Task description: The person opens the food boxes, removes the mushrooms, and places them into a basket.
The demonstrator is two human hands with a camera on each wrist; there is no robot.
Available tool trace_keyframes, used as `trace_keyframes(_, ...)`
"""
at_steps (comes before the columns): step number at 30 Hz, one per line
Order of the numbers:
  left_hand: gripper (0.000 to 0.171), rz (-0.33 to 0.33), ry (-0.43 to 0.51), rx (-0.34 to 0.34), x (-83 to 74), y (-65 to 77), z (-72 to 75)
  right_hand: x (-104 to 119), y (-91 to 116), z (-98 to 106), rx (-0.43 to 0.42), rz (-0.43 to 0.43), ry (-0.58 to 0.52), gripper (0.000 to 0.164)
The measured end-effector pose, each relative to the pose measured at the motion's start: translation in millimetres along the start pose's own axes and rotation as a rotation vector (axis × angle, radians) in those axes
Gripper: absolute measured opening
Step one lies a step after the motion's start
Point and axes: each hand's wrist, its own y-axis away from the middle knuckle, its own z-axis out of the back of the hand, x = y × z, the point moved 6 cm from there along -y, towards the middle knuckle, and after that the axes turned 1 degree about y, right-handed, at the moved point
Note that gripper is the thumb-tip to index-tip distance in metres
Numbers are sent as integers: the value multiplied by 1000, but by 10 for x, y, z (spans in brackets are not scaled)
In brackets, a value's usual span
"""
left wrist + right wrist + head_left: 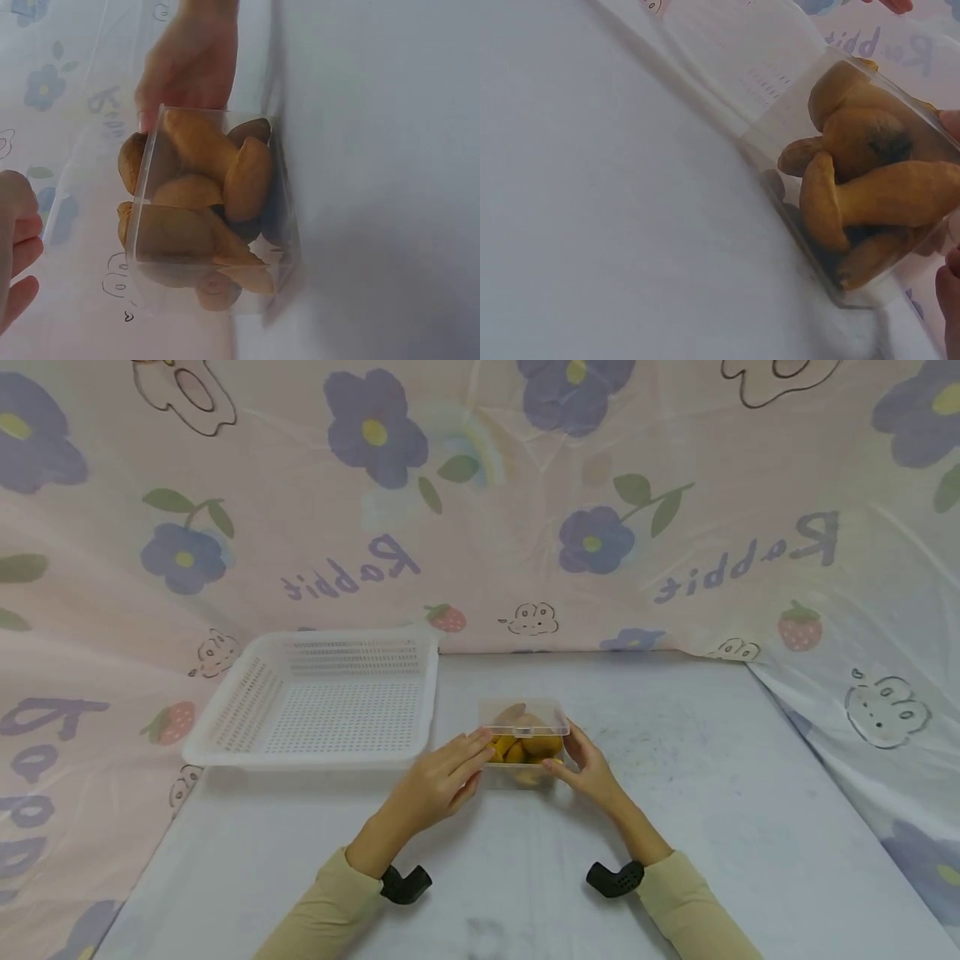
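Note:
A clear plastic box full of yellow-brown mushrooms sits on the table, some caps rising above its rim. Its hinged clear lid is tilted up over them. My right hand grips the box at its right side, thumb at the front and fingers farther back by the lid. At the left front, my left hand reaches over with extended fingers, the tips close to the lid's edge. In the left wrist view those fingers show above the box's rim.
A white perforated plastic basket stands left of the box, near the back. Behind and at the sides hangs a printed curtain with flowers and rabbits. A white cloth covers the table.

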Motion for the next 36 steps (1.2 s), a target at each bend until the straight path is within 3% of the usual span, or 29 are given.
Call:
trace_keyframes(4, 26, -1, -9, 3, 4, 10, -19, 9, -5, -9, 6, 2, -2, 78)
trace_keyframes(10, 28, 26, -31, 19, 29, -20, -44, 37, -2, 6, 23, -25, 25, 77)
trace_keyframes(15, 38, 31, -65, 28, 67, -74, -62, 43, -5, 20, 51, -76, 56, 76)
trace_keyframes(24, 49, 60, -115, 49, 176, -198, -67, 33, -35, 25, 105, -61, 56, 81)
trace_keyframes(36, 47, 120, -19, 30, 329, -321, -60, 47, -58, 28, 121, -29, 9, 79)
